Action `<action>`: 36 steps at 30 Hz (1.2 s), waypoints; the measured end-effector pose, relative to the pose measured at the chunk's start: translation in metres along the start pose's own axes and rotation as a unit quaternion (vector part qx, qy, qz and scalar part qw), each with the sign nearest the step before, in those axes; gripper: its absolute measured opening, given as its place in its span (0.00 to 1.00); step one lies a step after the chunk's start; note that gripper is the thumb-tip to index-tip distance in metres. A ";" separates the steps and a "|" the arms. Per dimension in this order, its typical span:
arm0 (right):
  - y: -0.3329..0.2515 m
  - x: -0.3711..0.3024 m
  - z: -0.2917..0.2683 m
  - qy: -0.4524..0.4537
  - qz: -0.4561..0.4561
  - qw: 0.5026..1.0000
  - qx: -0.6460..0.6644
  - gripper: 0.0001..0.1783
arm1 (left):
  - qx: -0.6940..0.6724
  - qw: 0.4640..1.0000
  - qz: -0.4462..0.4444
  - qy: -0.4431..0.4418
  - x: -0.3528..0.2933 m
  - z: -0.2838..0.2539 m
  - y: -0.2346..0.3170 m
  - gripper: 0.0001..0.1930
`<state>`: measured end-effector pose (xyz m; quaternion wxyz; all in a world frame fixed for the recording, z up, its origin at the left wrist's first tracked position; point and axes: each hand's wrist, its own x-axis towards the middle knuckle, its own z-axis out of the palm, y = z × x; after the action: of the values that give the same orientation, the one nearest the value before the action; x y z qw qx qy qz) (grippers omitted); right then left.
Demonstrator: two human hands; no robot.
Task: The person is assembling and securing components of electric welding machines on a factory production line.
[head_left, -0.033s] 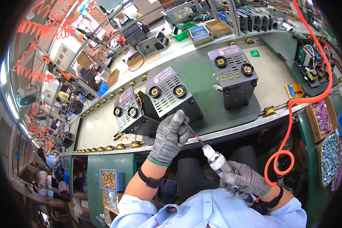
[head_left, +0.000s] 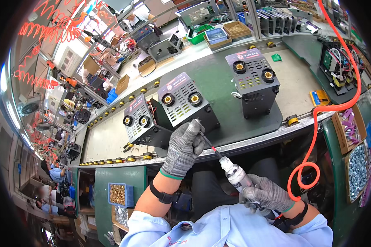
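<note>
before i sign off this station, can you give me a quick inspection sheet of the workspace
Surface: green board on the bench, with boxes standing on it.
Job's things: three slotted metal boxes, each with two round sockets; powered screwdriver.
Clutter: green scrap and yellow-and-blue packet, at right.
Hands: right hand grips the screwdriver; left hand is at its bit, grip unclear.
Cables: orange hose, looped near the right hand; red coils, upper left.
Surroundings: blue bin of brass parts, lower left; people, far left.
</note>
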<state>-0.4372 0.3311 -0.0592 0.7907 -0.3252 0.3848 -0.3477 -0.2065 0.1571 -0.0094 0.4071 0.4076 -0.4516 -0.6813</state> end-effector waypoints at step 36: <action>-0.022 0.028 0.000 -0.020 -0.043 0.995 0.085 0.35 | 0.698 0.596 0.392 0.067 0.099 0.013 0.074 0.17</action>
<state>-0.4307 0.2972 -0.0527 0.8073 -0.2806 0.3233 -0.4063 -0.2381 0.0500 0.0451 0.2553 0.3954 -0.8771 0.0963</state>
